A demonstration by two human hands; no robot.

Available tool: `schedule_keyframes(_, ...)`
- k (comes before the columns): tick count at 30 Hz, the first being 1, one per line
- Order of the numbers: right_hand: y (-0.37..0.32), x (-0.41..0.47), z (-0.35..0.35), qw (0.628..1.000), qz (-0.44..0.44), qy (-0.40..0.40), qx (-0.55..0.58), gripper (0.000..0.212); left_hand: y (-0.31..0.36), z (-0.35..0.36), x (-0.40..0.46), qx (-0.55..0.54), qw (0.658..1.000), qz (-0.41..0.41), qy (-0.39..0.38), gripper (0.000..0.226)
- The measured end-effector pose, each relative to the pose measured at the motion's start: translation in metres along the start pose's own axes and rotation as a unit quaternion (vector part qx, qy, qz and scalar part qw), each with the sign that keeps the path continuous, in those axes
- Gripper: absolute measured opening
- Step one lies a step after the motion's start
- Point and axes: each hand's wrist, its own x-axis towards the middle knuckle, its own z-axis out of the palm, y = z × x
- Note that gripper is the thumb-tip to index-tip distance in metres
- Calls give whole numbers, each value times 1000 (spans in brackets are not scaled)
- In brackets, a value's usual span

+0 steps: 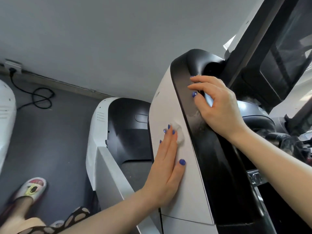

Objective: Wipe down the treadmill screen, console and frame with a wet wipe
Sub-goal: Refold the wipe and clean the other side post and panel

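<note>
Nearest me, at the lower left, my foot in a patterned slipper (33,187) stands on the dark grey floor (55,141). My left hand (166,163) lies flat on the white side panel (182,191) of the treadmill's upright, fingers straight and pressed together, thumb set apart, and it presses the crumpled wet wipe (178,133) against that panel; the wipe shows just past my fingertips, beside the black edge. Just right of it and farther up, my right hand (219,105) curls its fingers round the black frame trim (211,157), gripping it. Beyond that hand, at the upper right, the dark screen (287,53) tilts above the console. Farther left, the white motor cover (99,125) sits low, and far left a black cable (40,97) loops below a wall socket (12,65).
</note>
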Motion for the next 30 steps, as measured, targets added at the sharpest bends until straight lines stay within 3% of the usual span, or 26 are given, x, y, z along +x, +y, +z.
schedule_keyframes(4, 0, 1, 0, 1000, -5, -2, -4, 20, -10, -7, -2, -2, 1000, -1, -12, 62)
schedule_keyframes(9, 1, 2, 1, 1000, -8, -7, -10, 21, -4, -11, 42, 6, 998, -46, 30, 66)
schedule_keyframes(16, 1, 2, 0, 1000, -5, -11, -7, 21, -37, 1, -15, -27, 995, -100, 16, 67)
schedule_keyframes(22, 1, 2, -1, 1000, -3, -18, -5, 21, -36, -7, 30, -37, 985, -157, 53, 66)
schedule_keyframes(27, 2, 1, -1, 1000, -9, -13, -2, 21, -37, -9, 21, -47, 988, -145, 38, 66)
schedule_keyframes(30, 2, 2, -1, 1000, -8, -14, 2, 21, -35, -24, 61, -62, 978, -194, 55, 69)
